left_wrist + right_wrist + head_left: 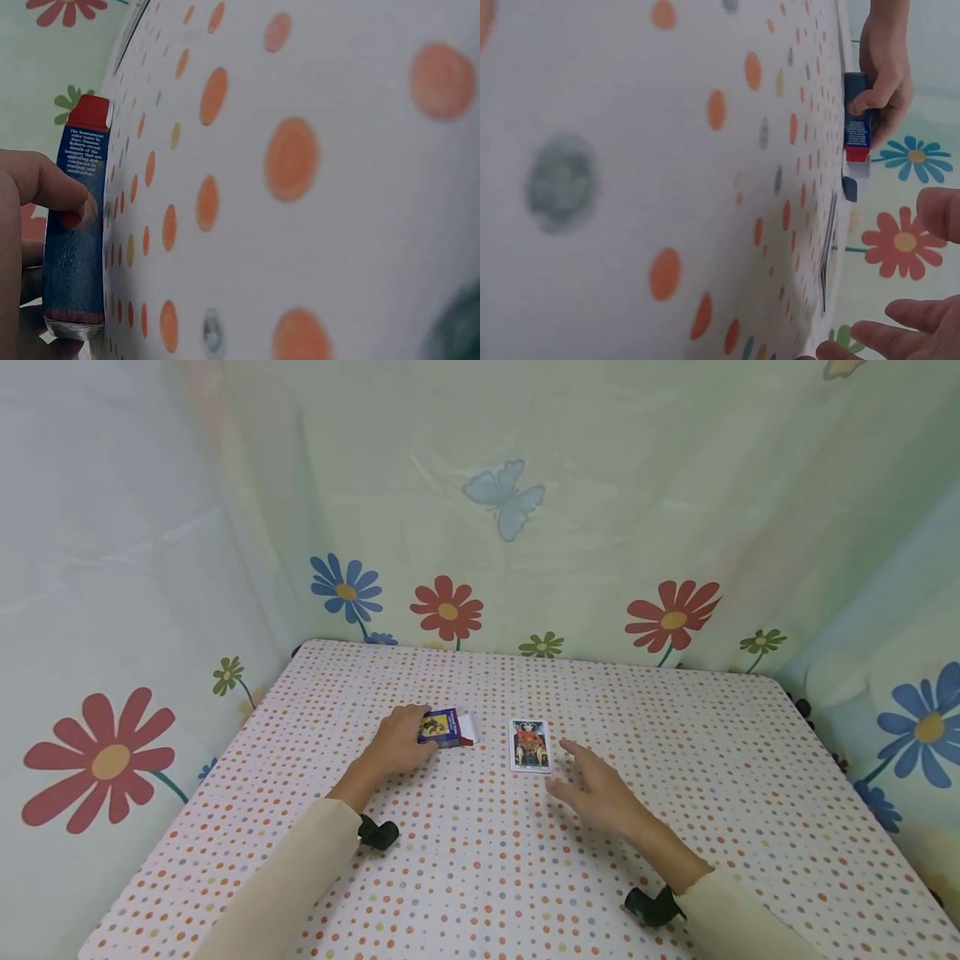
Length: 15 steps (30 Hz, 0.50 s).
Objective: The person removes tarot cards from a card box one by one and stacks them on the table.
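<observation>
A small blue tarot card box with a yellow picture panel lies on the table, its white and red end flaps standing out to the right. My left hand grips its left end, the thumb against the printed narrow side; the other fingers are mostly hidden behind the box. To the right, a tarot card with a red figure lies face up; edge-on in the right wrist view, the cards look like a thin stack. Just right of them hovers my right hand, fingers spread, holding nothing.
The table is covered by a white cloth with coloured dots. Behind it and at both sides hangs a pale curtain printed with flowers and a butterfly. A dark wrist camera sits under the left wrist, another under the right.
</observation>
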Tool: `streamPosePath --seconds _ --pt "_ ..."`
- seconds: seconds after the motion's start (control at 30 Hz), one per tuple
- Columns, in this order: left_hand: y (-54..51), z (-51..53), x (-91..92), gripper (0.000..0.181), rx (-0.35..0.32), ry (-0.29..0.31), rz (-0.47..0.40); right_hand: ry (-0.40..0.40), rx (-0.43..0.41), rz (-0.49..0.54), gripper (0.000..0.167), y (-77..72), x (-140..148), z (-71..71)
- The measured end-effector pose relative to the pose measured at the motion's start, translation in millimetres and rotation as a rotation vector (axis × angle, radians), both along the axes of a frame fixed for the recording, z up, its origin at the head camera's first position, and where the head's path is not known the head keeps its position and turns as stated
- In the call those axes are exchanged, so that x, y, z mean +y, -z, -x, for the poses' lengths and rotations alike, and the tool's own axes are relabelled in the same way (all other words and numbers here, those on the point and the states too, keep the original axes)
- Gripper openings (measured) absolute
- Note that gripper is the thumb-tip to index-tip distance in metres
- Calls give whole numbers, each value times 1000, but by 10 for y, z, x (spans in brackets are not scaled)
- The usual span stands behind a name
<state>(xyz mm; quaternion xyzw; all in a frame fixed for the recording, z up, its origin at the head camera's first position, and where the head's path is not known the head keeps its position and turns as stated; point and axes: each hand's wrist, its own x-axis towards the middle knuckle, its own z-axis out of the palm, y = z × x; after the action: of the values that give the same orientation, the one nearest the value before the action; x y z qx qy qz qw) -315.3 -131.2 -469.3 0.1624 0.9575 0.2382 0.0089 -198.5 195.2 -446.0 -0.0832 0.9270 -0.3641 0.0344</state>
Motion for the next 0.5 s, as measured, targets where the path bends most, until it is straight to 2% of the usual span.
streamPosePath --seconds 0.17,0.3,0.4,0.5 --pt "32 0 -16 76 18 6 25 24 23 29 77 -17 24 16" --pt "43 -26 -37 80 63 16 68 30 48 35 79 -70 57 21" --pt "13 -88 -39 83 128 25 101 16 89 2 80 -94 72 4" --pt "-71 -196 -17 87 189 32 136 -24 173 -85 82 -100 88 -19"
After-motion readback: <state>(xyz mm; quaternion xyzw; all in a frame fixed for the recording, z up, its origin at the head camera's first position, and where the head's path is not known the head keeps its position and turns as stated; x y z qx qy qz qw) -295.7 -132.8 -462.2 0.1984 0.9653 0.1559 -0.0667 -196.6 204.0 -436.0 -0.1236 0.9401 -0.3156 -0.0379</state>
